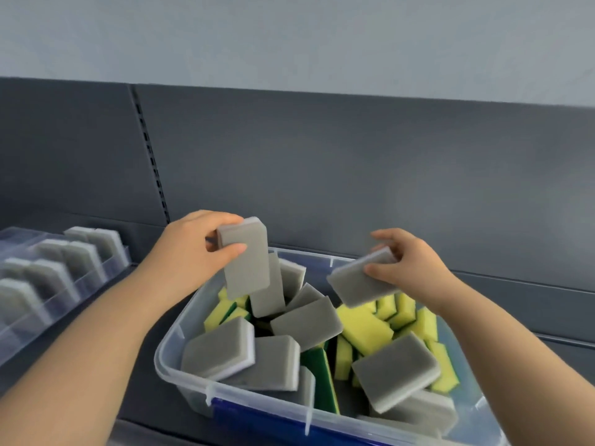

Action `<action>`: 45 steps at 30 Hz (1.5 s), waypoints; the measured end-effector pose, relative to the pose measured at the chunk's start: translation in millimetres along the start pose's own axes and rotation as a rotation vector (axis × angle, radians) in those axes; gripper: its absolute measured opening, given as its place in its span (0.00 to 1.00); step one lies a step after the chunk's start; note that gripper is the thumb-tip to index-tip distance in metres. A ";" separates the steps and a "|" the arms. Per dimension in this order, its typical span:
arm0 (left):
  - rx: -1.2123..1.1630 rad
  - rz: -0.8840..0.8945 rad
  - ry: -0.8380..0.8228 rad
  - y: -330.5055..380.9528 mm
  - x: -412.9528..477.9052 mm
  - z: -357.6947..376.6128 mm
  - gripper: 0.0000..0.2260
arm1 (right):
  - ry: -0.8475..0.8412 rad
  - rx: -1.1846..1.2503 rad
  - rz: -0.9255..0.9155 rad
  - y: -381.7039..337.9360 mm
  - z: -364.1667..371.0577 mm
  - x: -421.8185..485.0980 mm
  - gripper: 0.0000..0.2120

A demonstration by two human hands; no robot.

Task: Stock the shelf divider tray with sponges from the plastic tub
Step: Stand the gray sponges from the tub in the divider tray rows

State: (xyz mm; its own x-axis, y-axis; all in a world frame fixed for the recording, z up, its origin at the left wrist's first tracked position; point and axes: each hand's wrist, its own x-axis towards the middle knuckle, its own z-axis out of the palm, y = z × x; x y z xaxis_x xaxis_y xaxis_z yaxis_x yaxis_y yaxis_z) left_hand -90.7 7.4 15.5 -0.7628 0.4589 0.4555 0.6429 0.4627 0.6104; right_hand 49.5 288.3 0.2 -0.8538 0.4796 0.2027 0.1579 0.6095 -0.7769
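Tub (180, 346) is sitting nearest, grey and yellow sponges (363, 329) heaped below both grips. Right hand (409, 262) is pinching a grey sponge (360, 281) lying flat-ish; left hand (193, 249) is clamping another (246, 259) hanging long axis down. Tray (96, 275) is waiting left of the left grip, the nearer hand, so that sponge probably goes first.

Shop aisle: slotted grey shelving (354, 175), stocked divider tray (48, 284).
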 end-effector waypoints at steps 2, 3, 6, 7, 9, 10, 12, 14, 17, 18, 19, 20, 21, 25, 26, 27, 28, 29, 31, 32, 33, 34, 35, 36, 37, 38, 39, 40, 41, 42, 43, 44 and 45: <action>-0.046 -0.002 -0.032 10.7 -3.8 8.7 0.15 | -0.035 -0.013 -0.039 1.8 0.6 -3.6 0.25; -0.069 0.001 -0.051 16.4 -5.7 14.1 0.15 | -0.067 -0.032 -0.053 3.1 2.4 -5.1 0.23; -0.107 0.020 -0.128 31.3 -10.9 33.1 0.16 | -0.169 -0.088 -0.087 9.3 10.7 -8.6 0.15; -0.103 0.026 -0.155 34.0 -11.7 39.9 0.15 | -0.185 -0.109 -0.101 11.3 13.3 -9.5 0.14; -0.075 0.022 -0.198 34.8 -11.4 52.6 0.14 | -0.194 -0.141 -0.122 14.6 16.1 -10.2 0.16; -0.064 0.011 -0.219 33.0 -10.4 58.7 0.15 | -0.193 -0.150 -0.117 15.7 16.9 -10.4 0.18; -0.060 -0.027 -0.260 27.4 -8.2 70.5 0.17 | -0.182 -0.169 -0.085 17.8 17.5 -11.3 0.23; -0.123 -0.095 -0.299 22.7 -8.0 81.2 0.20 | -0.150 -0.205 -0.082 20.4 18.4 -13.0 0.25; -0.164 -0.156 -0.326 18.9 -11.9 94.6 0.22 | -0.107 -0.221 -0.115 23.8 21.9 -16.2 0.27; -0.149 -0.160 -0.332 18.5 -13.1 98.3 0.23 | -0.107 -0.222 -0.120 24.6 23.0 -17.5 0.27; -0.140 -0.160 -0.333 19.7 -14.4 100.3 0.23 | -0.108 -0.226 -0.125 25.1 24.0 -18.6 0.28; -0.138 -0.157 -0.326 22.1 -15.2 100.1 0.22 | -0.103 -0.228 -0.131 25.2 24.5 -19.5 0.29; -0.142 -0.151 -0.309 25.6 -15.6 98.4 0.22 | -0.089 -0.219 -0.142 24.5 24.0 -20.4 0.29; -0.129 -0.072 -0.150 47.1 -19.8 76.9 0.22 | 0.090 -0.122 -0.223 11.7 11.1 -24.1 0.26; -0.134 -0.048 -0.101 52.9 -23.3 69.1 0.22 | 0.131 -0.098 -0.244 6.9 6.9 -26.1 0.25; -0.151 -0.029 -0.060 57.8 -28.0 60.8 0.22 | 0.158 -0.073 -0.265 1.8 3.5 -28.6 0.24; -0.168 -0.012 -0.028 61.5 -33.7 52.0 0.22 | 0.176 -0.048 -0.287 -3.7 1.3 -32.0 0.24; -0.174 0.003 -0.003 64.1 -40.0 42.9 0.22 | 0.193 -0.024 -0.314 -9.6 0.0 -35.9 0.24; -0.161 0.013 0.034 65.7 -51.3 23.7 0.23 | 0.224 0.022 -0.370 -23.4 0.8 -44.6 0.24; -0.147 0.009 0.047 64.7 -56.1 14.3 0.24 | 0.237 0.039 -0.391 -30.1 2.7 -48.6 0.25; -0.122 0.008 0.058 61.9 -60.6 5.0 0.25 | 0.247 0.055 -0.404 -36.6 6.0 -52.3 0.25; -0.088 0.013 0.066 57.7 -65.2 -4.3 0.26 | 0.253 0.070 -0.413 -43.0 10.7 -55.7 0.25; -0.053 0.019 0.077 52.7 -70.2 -13.7 0.26 | 0.257 0.085 -0.422 -49.6 16.9 -59.3 0.24; -0.026 0.024 0.091 47.2 -76.3 -23.7 0.25 | 0.259 0.101 -0.432 -56.2 24.7 -63.3 0.22; -0.007 0.026 0.108 41.0 -82.7 -34.5 0.24 | 0.257 0.120 -0.438 -63.3 34.5 -67.5 0.21; 0.011 0.026 0.128 34.0 -89.9 -45.9 0.23 | 0.252 0.138 -0.440 -70.7 46.0 -71.6 0.21; 0.032 0.022 0.151 25.8 -97.3 -57.7 0.22 | 0.243 0.156 -0.437 -78.3 58.7 -75.7 0.21; 0.053 0.016 0.174 16.2 -105.3 -70.2 0.22 | 0.233 0.178 -0.432 -86.4 72.7 -80.1 0.21; 0.072 0.004 0.195 4.9 -113.8 -83.3 0.22 | 0.220 0.203 -0.430 -94.9 87.8 -84.2 0.22; 0.091 -0.016 0.211 -7.5 -122.5 -96.8 0.22 | 0.205 0.226 -0.431 -103.9 103.5 -88.3 0.21; 0.116 -0.036 0.222 -20.8 -131.4 -110.6 0.22 | 0.186 0.248 -0.426 -113.6 120.1 -92.8 0.21; 0.149 -0.051 0.231 -34.2 -140.8 -124.6 0.23 | 0.164 0.274 -0.417 -123.9 137.0 -97.7 0.21; 0.184 -0.062 0.243 -47.9 -150.4 -138.3 0.24 | 0.142 0.297 -0.408 -134.4 153.8 -102.7 0.21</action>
State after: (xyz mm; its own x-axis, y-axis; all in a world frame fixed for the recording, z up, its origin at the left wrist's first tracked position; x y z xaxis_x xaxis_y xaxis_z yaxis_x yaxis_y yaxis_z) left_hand -16.3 -188.7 7.4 -0.7811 0.2414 0.5759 0.5795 0.6236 0.5247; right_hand 39.7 60.1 -7.9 -0.7377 0.3340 0.5867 -0.3381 0.5695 -0.7493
